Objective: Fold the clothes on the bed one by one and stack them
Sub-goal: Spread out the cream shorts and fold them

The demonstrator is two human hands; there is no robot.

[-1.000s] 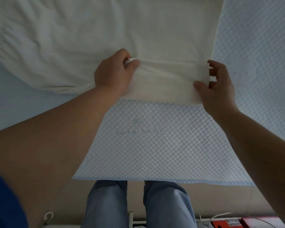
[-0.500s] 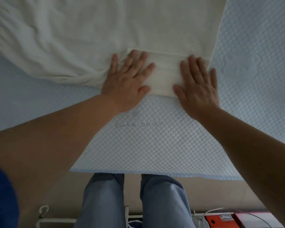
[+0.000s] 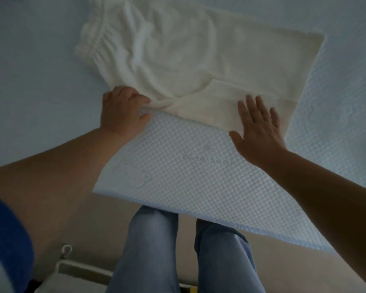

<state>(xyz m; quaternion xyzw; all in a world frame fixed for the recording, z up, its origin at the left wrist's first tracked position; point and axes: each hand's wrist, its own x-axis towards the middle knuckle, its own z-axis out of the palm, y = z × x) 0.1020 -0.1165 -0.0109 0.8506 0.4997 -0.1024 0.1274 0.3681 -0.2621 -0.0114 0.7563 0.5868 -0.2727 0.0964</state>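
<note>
Pale blue quilted bed [image 3: 178, 176]: 1 cream garment [image 3: 209, 60], elastic waistband, lying partly folded. Left hand [image 3: 123, 111] pinches its near-left fold; right hand [image 3: 258, 127] presses flat, fingers spread, on its near edge.

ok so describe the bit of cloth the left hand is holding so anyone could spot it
On the pale blue quilted bed cover lies a cream garment. Along its near edge, left of the flat folded hem under the right hand, the left hand pinches a twisted, bunched corner, the only gathered spot on that edge.
</note>
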